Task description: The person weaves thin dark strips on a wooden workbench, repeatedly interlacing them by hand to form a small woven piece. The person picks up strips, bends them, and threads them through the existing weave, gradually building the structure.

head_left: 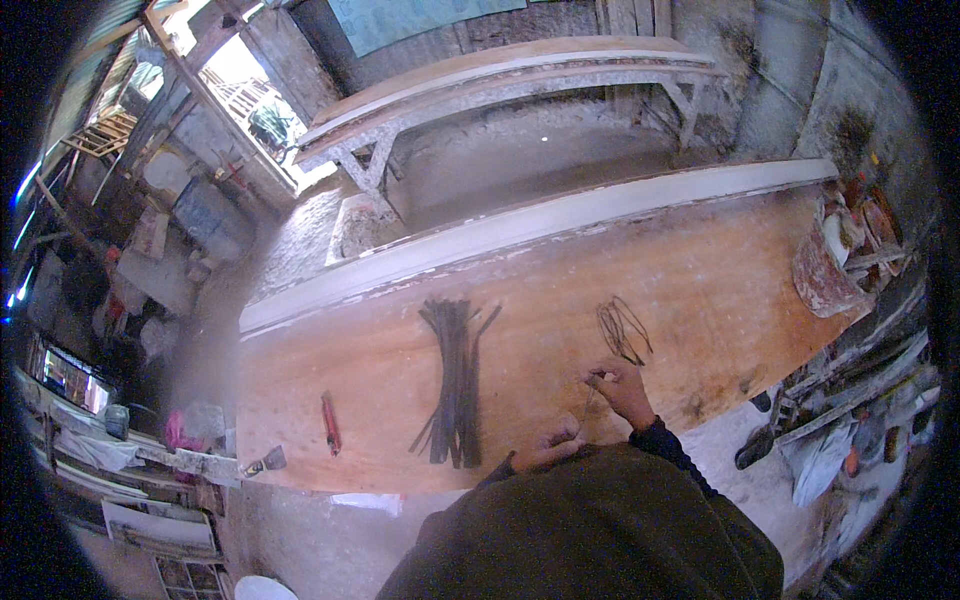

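Note:
Close to my body at the table's near edge, my right hand (624,394) is pinched shut on a thin strand (587,404). This strand runs down toward my left hand (546,451), which is closed low by the edge; its fingertips seem to grip the lower end. Whether the strand is wire or string I cannot tell. Just beyond my right hand lies a loose coil of thin dark wire or cord (624,331). To the left of my hands, a bundle of long dark flat strips (456,385) lies on the wooden tabletop (540,340), fanned at both ends.
A red utility knife (331,424) and a scraper (264,462) lie at the left. A long white strip (540,238) borders the far edge. A stained bucket (828,262) stands at the right end. Another long bench (520,75) stands behind; a blue drum (210,218) stands far left.

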The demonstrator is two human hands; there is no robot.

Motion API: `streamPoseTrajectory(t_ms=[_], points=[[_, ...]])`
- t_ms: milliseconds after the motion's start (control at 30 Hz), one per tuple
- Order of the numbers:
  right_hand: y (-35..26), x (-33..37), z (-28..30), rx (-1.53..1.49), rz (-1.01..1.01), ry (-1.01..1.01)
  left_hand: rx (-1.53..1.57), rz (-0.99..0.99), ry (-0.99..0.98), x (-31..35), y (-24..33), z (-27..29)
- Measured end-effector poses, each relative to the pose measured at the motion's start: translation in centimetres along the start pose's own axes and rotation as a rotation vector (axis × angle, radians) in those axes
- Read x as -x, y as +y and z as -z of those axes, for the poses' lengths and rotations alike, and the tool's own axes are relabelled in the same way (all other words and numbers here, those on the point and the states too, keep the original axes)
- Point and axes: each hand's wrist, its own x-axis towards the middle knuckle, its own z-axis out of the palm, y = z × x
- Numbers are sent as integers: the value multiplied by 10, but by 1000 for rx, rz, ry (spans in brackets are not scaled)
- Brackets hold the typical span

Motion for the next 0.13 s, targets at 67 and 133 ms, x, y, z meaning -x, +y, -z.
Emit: streamPoseTrajectory(t_ms=[67,133], points=[[-5,-1,10,37,-76,-50,103,199,79,5,-17,5],[-5,-4,18,-12,-206,-120,203,344,182,11,-32,3]])
